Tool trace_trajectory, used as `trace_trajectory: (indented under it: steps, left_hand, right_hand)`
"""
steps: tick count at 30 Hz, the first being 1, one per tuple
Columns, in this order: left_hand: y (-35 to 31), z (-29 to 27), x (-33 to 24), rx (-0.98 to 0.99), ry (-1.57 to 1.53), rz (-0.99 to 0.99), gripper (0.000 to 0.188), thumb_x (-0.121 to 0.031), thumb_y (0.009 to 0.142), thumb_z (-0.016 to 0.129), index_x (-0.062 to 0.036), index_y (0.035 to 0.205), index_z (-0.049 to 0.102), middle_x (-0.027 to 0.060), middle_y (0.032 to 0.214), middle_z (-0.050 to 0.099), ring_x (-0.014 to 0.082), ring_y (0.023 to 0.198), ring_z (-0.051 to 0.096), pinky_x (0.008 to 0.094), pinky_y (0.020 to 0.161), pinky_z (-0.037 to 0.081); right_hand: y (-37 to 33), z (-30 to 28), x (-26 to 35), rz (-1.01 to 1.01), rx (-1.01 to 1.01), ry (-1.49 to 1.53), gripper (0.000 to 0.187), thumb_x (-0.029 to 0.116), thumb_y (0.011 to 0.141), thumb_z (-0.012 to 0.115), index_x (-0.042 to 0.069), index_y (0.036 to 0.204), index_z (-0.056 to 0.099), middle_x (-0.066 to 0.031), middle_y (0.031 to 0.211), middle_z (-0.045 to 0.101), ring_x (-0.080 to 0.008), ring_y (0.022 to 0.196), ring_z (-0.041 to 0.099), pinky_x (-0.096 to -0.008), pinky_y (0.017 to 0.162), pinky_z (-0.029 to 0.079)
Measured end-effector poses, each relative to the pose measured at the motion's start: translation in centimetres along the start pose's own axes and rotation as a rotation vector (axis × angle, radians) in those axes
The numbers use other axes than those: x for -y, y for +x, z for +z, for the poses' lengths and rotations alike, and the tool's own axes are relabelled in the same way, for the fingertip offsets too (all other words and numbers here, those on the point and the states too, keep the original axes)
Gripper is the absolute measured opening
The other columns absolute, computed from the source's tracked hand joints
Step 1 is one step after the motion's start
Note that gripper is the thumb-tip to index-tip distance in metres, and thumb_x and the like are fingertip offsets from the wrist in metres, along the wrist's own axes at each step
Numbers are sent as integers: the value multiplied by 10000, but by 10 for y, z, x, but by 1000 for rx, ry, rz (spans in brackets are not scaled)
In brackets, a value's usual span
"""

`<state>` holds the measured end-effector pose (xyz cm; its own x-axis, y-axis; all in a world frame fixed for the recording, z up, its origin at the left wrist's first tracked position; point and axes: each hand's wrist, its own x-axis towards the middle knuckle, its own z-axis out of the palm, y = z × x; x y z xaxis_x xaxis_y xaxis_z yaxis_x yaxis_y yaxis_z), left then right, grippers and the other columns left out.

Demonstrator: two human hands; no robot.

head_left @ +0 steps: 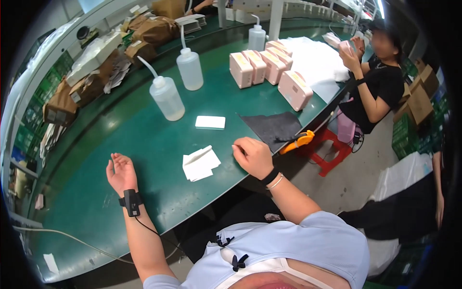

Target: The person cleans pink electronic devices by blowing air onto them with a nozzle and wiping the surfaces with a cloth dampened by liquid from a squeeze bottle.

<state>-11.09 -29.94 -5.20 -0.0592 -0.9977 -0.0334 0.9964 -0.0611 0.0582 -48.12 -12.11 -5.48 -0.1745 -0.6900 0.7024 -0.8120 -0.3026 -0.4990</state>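
Note:
My left hand [121, 172] is over the green table [91, 202], palm up, fingers slightly bent and apart, holding nothing. My right hand [253, 156] is at the table's near edge with its fingers curled in; whatever they may hold is hidden. Between my hands lie folded white cloths or papers [200, 164], nearer the right hand. Beyond them sits a flat white rectangular block [210, 122]. To the right of my right hand, a dark cloth [272, 128] lies by the edge, with an orange-handled tool [299, 141] on its near corner.
Two squeeze bottles [167, 98] [190, 70] stand further off, and a third [257, 37] at the back. Several pink cases [294, 90] stand right of centre beside white sheeting [313, 60]. A co-worker [378, 79] handles a pink item at right. A red stool [327, 153] is below the edge.

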Motion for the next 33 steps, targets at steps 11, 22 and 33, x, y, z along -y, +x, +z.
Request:
trace_trajectory:
  steps: [11, 22, 33]
  left_hand:
    - [12, -8, -15, -7, -26, -26, 241, 100, 907, 540, 53, 1141, 513, 160, 1052, 571, 239, 954, 603, 300, 819, 566]
    - [3, -4, -10, 75, -65, -269, 187, 52, 935, 536, 84, 1117, 507, 188, 1092, 585, 266, 995, 636, 307, 841, 606]
    - [5, -6, 4, -72, 70, -31, 308, 108, 876, 608, 86, 1157, 484, 196, 1152, 546, 250, 1010, 616, 299, 894, 574]
  right_hand:
    - [3, 2, 3, 11, -9, 11, 42, 59, 840, 678, 37, 840, 641, -87, 731, 640, -239, 584, 611, -329, 538, 470]
    - [0, -1, 7, 63, 31, 24, 53, 57, 829, 680, 51, 832, 627, -78, 728, 634, -256, 601, 610, -347, 549, 471]
    - [0, 3, 4, 64, 48, 14, 47, 45, 840, 676, 42, 839, 629, -75, 735, 638, -234, 583, 598, -334, 540, 461]
